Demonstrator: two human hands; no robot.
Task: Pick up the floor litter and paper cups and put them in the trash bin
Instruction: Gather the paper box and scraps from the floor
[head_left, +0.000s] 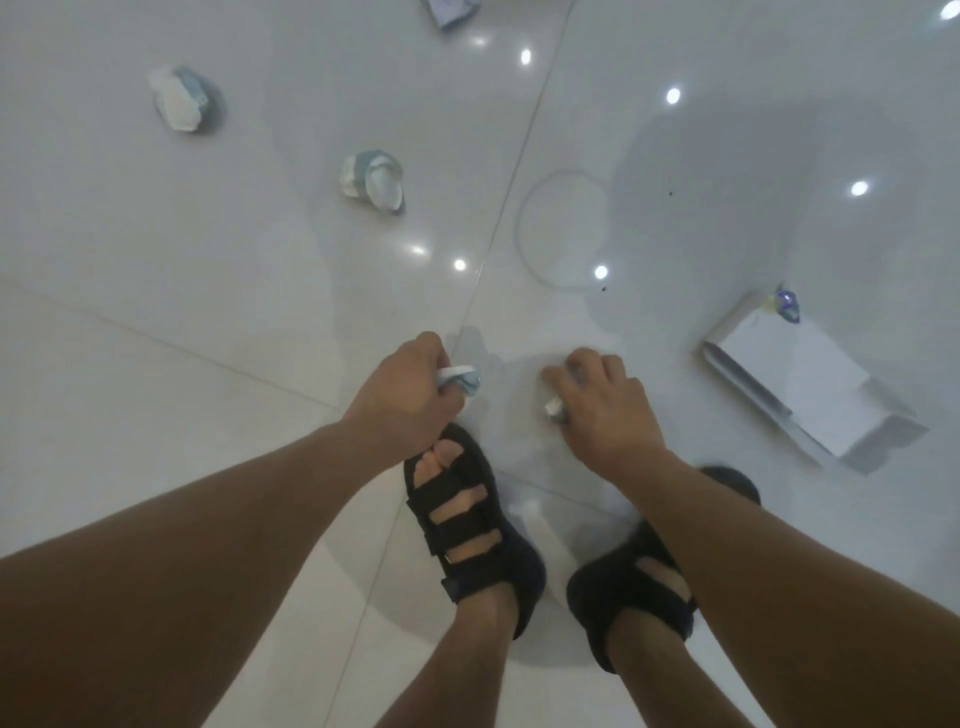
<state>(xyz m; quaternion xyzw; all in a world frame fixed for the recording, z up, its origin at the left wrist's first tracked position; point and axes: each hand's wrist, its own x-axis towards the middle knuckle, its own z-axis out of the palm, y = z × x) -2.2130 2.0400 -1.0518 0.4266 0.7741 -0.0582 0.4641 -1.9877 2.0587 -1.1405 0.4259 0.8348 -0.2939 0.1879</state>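
My left hand (408, 397) grips a crumpled white and blue paper cup (462, 379) just above the floor. My right hand (597, 400) curls its fingers around a small crumpled white piece of paper (555, 406) at floor level. Two more crushed paper cups lie on the glossy white tiles: one (375, 182) ahead of my left hand, another (183, 98) at the far left. A third crumpled item (451, 10) shows at the top edge, partly cut off. The trash bin is not in view.
A flat white cardboard box (800, 384) lies to the right with a small colourful wrapper (784, 304) at its far corner. My feet in black sandals (472, 525) stand just behind my hands. A faint ring mark (519, 228) shows on the tiles.
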